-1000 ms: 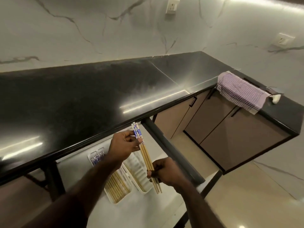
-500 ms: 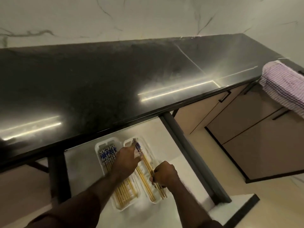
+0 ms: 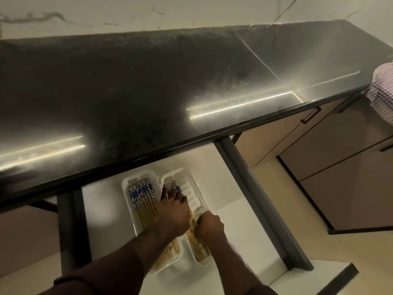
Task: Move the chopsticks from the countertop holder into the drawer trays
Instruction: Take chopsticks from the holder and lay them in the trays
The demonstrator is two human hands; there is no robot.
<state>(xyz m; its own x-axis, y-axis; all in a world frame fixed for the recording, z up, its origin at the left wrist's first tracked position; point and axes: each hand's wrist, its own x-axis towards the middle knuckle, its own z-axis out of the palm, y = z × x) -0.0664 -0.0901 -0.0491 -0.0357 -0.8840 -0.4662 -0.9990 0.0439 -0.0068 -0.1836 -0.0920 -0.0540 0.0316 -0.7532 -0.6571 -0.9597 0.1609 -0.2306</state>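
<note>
While both hands (image 3: 173, 211) (image 3: 209, 227) hold the chopsticks (image 3: 192, 231) low in the right tray (image 3: 191, 184), lay them flat beside each other, ends lined up, then let go gently.

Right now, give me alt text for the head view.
Both hands lay a bundle of chopsticks into the right tray of an open drawer: the left hand presses near the blue patterned ends, the right hand grips the shafts. The left tray beside it is already full, under a black countertop.
</note>
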